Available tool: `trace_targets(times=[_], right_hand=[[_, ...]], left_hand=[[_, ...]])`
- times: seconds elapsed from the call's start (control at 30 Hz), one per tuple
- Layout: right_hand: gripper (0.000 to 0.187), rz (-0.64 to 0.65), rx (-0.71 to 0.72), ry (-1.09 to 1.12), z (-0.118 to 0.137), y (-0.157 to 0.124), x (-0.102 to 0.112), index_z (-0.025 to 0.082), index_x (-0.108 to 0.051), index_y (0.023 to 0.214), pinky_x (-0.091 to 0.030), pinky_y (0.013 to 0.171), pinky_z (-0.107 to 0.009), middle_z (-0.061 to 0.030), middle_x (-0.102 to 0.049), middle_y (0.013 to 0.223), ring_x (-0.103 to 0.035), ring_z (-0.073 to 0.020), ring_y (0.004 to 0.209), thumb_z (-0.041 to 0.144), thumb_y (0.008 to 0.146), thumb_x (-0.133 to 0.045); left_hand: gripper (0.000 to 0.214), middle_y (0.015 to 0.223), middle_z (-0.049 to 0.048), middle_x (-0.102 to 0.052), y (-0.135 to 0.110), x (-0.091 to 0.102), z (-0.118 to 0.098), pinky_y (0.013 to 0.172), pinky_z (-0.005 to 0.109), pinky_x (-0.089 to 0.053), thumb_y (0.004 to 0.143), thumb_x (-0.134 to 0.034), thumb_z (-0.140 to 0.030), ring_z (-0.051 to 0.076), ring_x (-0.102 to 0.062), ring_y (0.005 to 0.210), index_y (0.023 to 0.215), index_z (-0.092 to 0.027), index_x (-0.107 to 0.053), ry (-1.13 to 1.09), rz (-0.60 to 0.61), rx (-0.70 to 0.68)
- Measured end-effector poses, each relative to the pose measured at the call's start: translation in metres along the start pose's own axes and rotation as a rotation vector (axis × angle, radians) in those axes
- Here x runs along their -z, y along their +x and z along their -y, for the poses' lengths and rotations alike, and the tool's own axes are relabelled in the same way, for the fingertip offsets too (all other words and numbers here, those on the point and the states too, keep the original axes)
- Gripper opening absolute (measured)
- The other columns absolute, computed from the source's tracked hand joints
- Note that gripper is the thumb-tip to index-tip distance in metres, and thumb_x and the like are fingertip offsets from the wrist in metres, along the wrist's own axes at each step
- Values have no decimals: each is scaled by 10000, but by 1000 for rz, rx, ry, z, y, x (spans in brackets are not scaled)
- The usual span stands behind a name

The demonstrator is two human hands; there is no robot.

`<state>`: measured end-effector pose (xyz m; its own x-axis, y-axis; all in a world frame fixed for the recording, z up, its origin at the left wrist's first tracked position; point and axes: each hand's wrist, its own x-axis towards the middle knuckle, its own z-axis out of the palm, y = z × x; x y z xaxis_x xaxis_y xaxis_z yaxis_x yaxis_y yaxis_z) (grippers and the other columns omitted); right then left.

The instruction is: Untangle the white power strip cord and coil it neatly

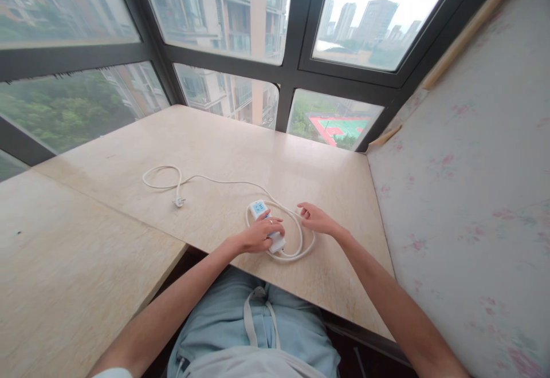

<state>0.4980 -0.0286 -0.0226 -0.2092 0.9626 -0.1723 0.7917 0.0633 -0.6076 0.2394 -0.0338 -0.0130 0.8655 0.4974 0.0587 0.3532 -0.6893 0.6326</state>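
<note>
A white power strip (263, 217) with a blue socket face lies on the beige stone sill (215, 149) near its front edge. My left hand (260, 235) lies over the strip's near half, fingers curled on it. Its white cord (296, 240) loops round the strip on the right side, then runs left across the sill to a white plug (179, 201). My right hand (314, 218) sits just right of the strip, fingers bent at the cord loop; whether it pinches the cord is unclear.
Large dark-framed windows (296, 74) rise behind the sill. A floral-papered wall (468, 183) stands close on the right. A second slab (73, 269) extends at the left front. My lap in light blue trousers (258, 326) is below the sill edge.
</note>
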Motion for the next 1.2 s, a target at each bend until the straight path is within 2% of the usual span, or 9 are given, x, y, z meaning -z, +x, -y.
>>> trace_targets(times=[0.13, 0.3, 0.47, 0.6, 0.77, 0.9, 1.07, 1.13, 1.2], right_hand=[[593, 30, 24, 138, 17, 30, -7, 129, -547, 1272, -463, 716, -262, -71, -649, 1002, -593, -143, 786, 219, 709, -710], [278, 186, 80, 93, 24, 45, -10, 168, -668, 939, -412, 596, -233, 27, -628, 681, -567, -127, 633, 246, 681, -738], [106, 117, 52, 61, 13, 36, -13, 172, -649, 786, -391, 584, -242, 24, -617, 637, -547, -128, 597, 228, 709, -695], [67, -99, 131, 42, 7, 17, -29, 191, -647, 841, -417, 645, -261, 2, -635, 714, -561, -147, 669, 226, 804, -602], [185, -387, 287, -122, 5, -7, -51, 190, -642, 984, -440, 813, -335, -79, -643, 874, -571, -220, 875, 278, 933, -488], [260, -402, 280, -250, 8, -17, -53, 177, -615, 1129, -433, 874, -371, -105, -621, 960, -551, -247, 929, 293, 936, -484], [447, -398, 263, -309, 10, -23, -54, 196, -551, 1285, -384, 980, -406, -135, -564, 1239, -495, -264, 1157, 126, 852, -463], [499, -396, 238, -337, 9, -23, -56, 200, -538, 1304, -365, 1003, -412, -138, -525, 1323, -456, -268, 1225, 97, 821, -463], [497, -381, 209, -367, 10, -21, -58, 206, -541, 1297, -350, 1014, -411, -135, -507, 1361, -438, -267, 1252, 95, 819, -462]], left_hand=[[239, 1087, 27, -674, -5, 3, -9, 1187, 426, -68, 839, -451, -137, 182, -531, 1231, 965, -215, -638, -24, -19, 7], [265, 968, 20, -695, -10, -2, -10, 1172, 403, -129, 936, -493, -384, 152, -628, 1007, 849, -200, -663, -7, -125, 29], [278, 883, 10, -715, -12, -7, -1, 1147, 381, -181, 922, -533, -384, 138, -651, 915, 776, -198, -678, -6, -201, -12], [310, 827, 12, -724, -11, -10, 5, 1129, 372, -219, 924, -529, -375, 137, -659, 865, 714, -196, -670, -14, -242, -28], [349, 760, 5, -720, -9, -9, 10, 1114, 347, -257, 916, -534, -363, 126, -658, 808, 628, -193, -635, -13, -255, -44], [424, 688, 0, -702, -6, -3, 14, 1106, 332, -284, 922, -508, -372, 114, -648, 745, 548, -190, -591, -5, -209, -43], [432, 671, -5, -694, -4, 2, 15, 1117, 340, -304, 916, -494, -364, 113, -651, 722, 523, -197, -561, -32, -161, -41], [388, 811, 24, -722, -5, -1, 14, 1118, 353, -316, 903, -511, -350, 150, -663, 900, 551, -198, -570, -18, -228, -43], [229, 1114, 81, -688, -6, -8, 13, 1127, 401, -313, 865, -570, -348, 224, -566, 1179, 709, -195, -637, 44, -390, 39]])
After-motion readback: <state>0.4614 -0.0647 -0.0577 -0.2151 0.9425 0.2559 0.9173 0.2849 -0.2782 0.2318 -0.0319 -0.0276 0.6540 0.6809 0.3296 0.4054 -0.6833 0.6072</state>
